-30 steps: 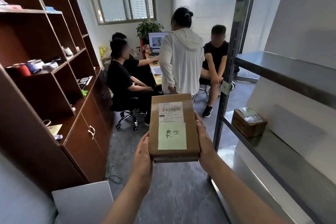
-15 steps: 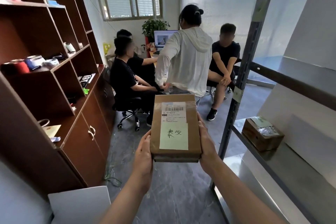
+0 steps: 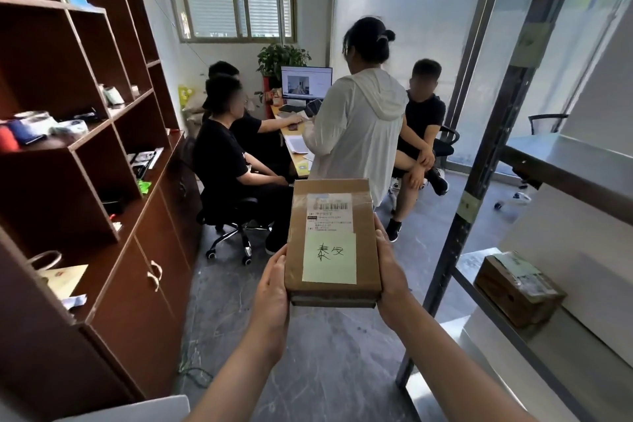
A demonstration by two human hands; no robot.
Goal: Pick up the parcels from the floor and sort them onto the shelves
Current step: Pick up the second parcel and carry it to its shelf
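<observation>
Parcel, brown cardboard, one item: held between my two hands, with its printed label and pale handwritten note facing me. My left hand grips its left edge and my right hand its right edge; my fingers are underneath, hidden. Second parcel, brown, taped: to the right of my right hand, resting on the metal shelf. Wooden cabinet: to the left of my left hand.
</observation>
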